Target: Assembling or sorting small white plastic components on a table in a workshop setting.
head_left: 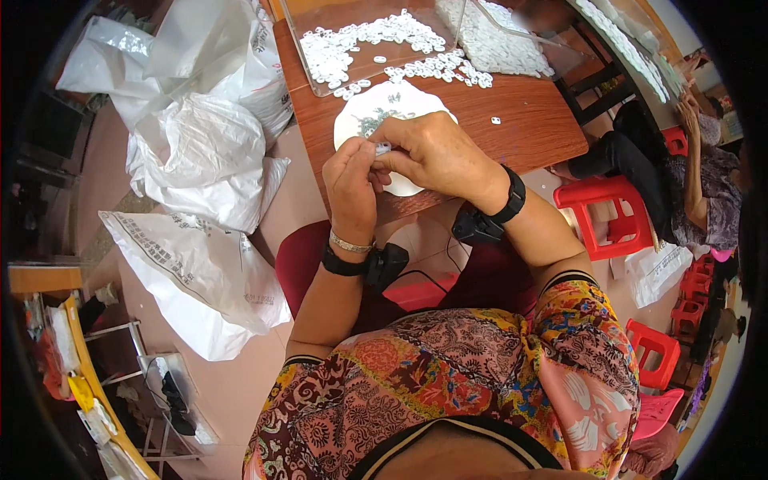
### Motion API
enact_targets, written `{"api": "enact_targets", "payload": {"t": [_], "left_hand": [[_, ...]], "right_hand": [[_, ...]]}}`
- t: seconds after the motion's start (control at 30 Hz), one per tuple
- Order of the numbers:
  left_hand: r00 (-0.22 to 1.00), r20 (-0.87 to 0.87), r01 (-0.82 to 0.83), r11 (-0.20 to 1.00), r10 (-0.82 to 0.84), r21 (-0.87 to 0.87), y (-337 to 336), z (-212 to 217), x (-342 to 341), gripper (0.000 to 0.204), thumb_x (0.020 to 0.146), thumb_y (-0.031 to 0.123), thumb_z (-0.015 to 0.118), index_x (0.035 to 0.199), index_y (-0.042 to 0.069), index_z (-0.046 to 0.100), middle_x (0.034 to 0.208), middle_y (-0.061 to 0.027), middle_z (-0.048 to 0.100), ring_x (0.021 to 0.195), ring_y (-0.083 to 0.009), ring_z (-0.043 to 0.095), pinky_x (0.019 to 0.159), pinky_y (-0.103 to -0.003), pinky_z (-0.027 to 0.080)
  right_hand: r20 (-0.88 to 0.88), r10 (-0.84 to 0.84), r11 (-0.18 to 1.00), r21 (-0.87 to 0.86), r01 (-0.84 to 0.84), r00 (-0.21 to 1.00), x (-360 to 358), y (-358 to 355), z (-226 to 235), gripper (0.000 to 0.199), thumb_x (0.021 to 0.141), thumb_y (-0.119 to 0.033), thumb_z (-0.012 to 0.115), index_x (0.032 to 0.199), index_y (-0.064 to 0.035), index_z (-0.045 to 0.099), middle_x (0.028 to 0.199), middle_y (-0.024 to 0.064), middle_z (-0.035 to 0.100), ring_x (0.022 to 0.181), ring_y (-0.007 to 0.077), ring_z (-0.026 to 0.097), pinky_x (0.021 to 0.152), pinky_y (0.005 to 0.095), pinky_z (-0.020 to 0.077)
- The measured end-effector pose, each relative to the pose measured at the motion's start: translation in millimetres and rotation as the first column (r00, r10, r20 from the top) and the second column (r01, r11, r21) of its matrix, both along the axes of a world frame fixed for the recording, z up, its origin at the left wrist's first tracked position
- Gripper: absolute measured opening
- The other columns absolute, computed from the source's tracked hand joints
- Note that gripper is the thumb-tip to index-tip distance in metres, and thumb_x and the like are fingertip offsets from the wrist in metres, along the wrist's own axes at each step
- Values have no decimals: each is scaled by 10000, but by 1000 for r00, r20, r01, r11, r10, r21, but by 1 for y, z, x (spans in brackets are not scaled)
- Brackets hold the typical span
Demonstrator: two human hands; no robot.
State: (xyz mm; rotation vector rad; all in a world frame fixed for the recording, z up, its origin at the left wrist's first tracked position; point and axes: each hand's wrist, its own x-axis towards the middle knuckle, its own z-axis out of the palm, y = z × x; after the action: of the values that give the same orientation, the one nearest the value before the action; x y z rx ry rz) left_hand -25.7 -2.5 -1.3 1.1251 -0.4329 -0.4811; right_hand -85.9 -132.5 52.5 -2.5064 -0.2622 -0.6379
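l hand [350, 186] & r hand [432, 152], mid-frame, pinch one tiny white plastic piece [383, 148] betw fingertips over white plate [382, 108]; prob light, stiff, slippery, so grip by edges.

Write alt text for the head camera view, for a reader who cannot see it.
Seen from above, a person's left hand and right hand pinch a small white piece together over a white plate on a brown table. Small white pieces lie heaped in clear trays behind it; white plastic bags lie on the floor to the left.
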Motion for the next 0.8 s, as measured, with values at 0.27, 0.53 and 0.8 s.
{"api": "enact_targets", "payload": {"t": [0.27, 0.53, 0.8], "left_hand": [[999, 38, -3, 1000, 2, 14, 0, -2, 2, 260, 914, 175, 477, 730, 8, 553, 608, -14, 531, 517, -68, 483, 468, -198, 357], [991, 117, -65, 998, 66, -15, -3, 1, 3, 252, 919, 160, 473, 751, -3, 565, 618, -14, 536, 544, -56, 459, 495, -196, 353], [991, 124, -45, 999, 46, -13, -1, 2, 3, 244, 921, 158, 469, 753, 3, 556, 623, -11, 528, 541, -56, 445, 496, -198, 347]], "right_hand": [[-9, -15, 999, -51, 15, 1000, 1, -1, -3, 111, 748, -125, 656, 801, -34, 623, 623, 162, 596, 580, 338, 598, 521, 387, 471], [-23, 20, 996, 89, -18, 1000, 2, -7, 4, 275, 704, -167, 734, 932, -35, 656, 696, 140, 642, 631, 272, 638, 570, 337, 499], [-165, 56, 972, 235, -16, 985, -3, -13, 12, 261, 695, -107, 768, 917, -24, 660, 697, 46, 619, 651, 132, 600, 582, 262, 481]]}}
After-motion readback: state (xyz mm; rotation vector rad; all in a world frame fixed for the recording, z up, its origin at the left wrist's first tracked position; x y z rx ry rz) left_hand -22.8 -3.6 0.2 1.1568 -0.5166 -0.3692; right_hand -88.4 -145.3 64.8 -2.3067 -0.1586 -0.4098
